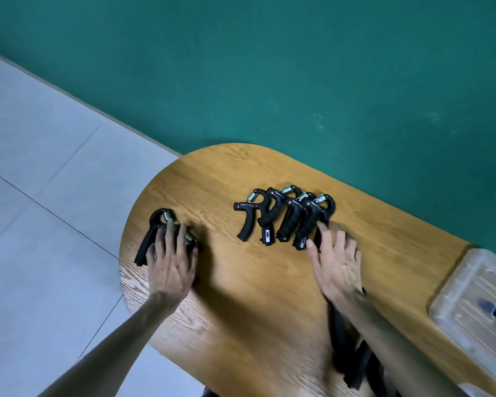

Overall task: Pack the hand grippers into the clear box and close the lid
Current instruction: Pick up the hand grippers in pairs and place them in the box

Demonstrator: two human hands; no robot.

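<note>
Black hand grippers [284, 217] (coiled steel springs, curved handles) lie clustered on the rounded woodgrain table [241, 296]. Left hand [171, 263] rests spread-fingered on a separate gripper [155, 236]; right hand [337, 262], fingers straight, touches the cluster. Ribbed clear box [470, 299] sits right.

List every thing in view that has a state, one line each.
Black hand gripper at the table's left end: flat, under the left hand.
Row of black hand grippers: on the table, unpacked.
Clear plastic box: lid on.
Left hand: fingers spread, resting on the lone gripper.
Right hand: open, fingertips touching the row.
</note>
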